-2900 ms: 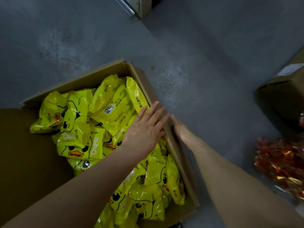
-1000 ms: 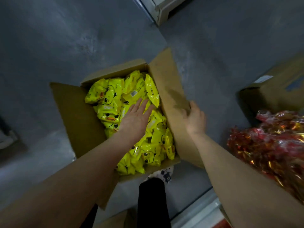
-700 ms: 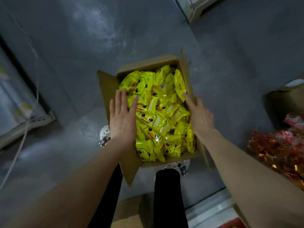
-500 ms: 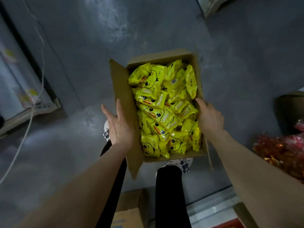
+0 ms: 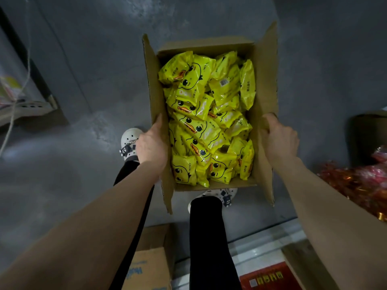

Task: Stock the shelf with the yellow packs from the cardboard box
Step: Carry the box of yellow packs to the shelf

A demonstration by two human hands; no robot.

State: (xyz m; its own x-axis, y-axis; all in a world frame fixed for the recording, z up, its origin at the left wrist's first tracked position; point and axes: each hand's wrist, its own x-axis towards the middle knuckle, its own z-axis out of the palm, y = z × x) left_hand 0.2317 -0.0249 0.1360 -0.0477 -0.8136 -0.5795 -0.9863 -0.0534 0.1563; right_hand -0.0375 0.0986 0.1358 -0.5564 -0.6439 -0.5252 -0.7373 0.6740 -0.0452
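Both hands moved off the packs: left hand [image 5: 151, 146] and right hand [image 5: 279, 139] now grip the cardboard box [image 5: 265, 84] walls. Yellow packs [image 5: 201, 122] untouched; lifting box shelfward next, probably.

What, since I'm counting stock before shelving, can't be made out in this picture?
Head view only.
Lower yellow duck-print packs: buried under the top layer, so no count.
Fingers of the left hand and right hand: wrapped behind the brown cardboard box flaps.
Pale shelf unit: blurred, cut off by the left edge.
Red foil bags: cut off by the right edge.
Pack text: too small.
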